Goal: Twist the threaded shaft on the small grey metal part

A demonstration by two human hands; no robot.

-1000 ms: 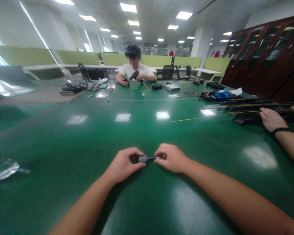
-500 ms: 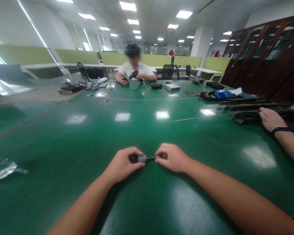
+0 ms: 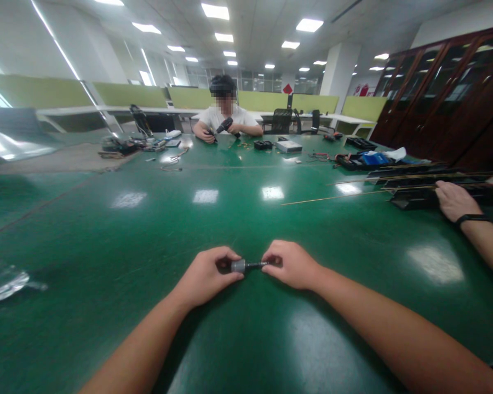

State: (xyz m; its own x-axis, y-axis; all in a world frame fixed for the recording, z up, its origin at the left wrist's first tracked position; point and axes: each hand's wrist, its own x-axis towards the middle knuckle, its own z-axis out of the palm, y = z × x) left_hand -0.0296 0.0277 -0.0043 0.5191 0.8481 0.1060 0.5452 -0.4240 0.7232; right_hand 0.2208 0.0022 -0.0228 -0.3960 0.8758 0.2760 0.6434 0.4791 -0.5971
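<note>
Reading the desk (image 3: 213, 224) as a clock face with twelve straight ahead of us, we find the small piece between our two hands at its centre, its long axis lying almost exactly along the nine-to-three line. At its nine o'clock end is a stubby grey cylinder (image 3: 238, 266); from that, a thin dark shaft (image 3: 253, 265) runs out toward three.

Our left hand (image 3: 213, 273) sits on the nine o'clock side, thumb and forefinger narrowed on the grey cylinder. Our right hand (image 3: 285, 265) faces it from three o'clock, its fingertips pinched at the shaft's outer end. So neither hand is nearer: each has its own end, and only the middle of the shaft shows bare between them. The left forearm comes in from seven o'clock, the right from four. We cannot tell whether the piece touches the desk or is held just above it, nor how far the shaft goes in between the right fingertips.

Well apart, toward two o'clock, thin rods (image 3: 332, 198) lie near a co-worker's hand (image 3: 456, 200); at twelve, across the desk, another person (image 3: 230, 117) holds a dark tool (image 3: 224, 126).
</note>
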